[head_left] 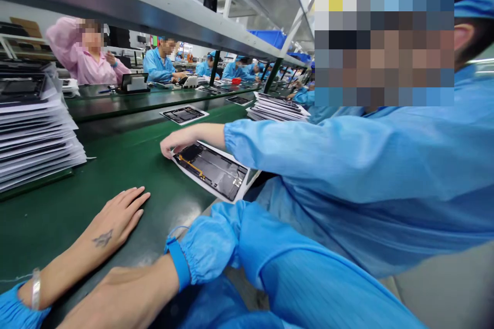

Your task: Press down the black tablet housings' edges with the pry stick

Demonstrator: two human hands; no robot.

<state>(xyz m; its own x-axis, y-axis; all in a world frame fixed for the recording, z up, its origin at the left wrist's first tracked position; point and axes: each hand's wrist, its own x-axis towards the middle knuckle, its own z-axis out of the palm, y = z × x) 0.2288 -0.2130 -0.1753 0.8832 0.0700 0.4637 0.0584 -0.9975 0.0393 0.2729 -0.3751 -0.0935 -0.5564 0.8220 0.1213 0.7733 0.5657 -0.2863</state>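
Observation:
My left hand (119, 216) lies flat on the green work surface (34, 236), palm down, fingers stretched out, holding nothing. In front of my body, my right hand (119, 295) points to the lower left, a blue strap at its wrist. Its fingers run out of the bottom of the picture, so what they do is hidden. Ahead and to the right of my left hand, a tablet housing (219, 169) with an orange flex cable lies tilted on a white sheet. A co-worker's hand (179, 140) touches its far left corner.
A tall stack of housings with white sheets (34, 128) stands at the left. Another stack (278, 108) sits farther along, past a single housing (184, 114). A co-worker's blue sleeve (309, 144) reaches in from the right. A metal shelf beam (154, 5) crosses overhead.

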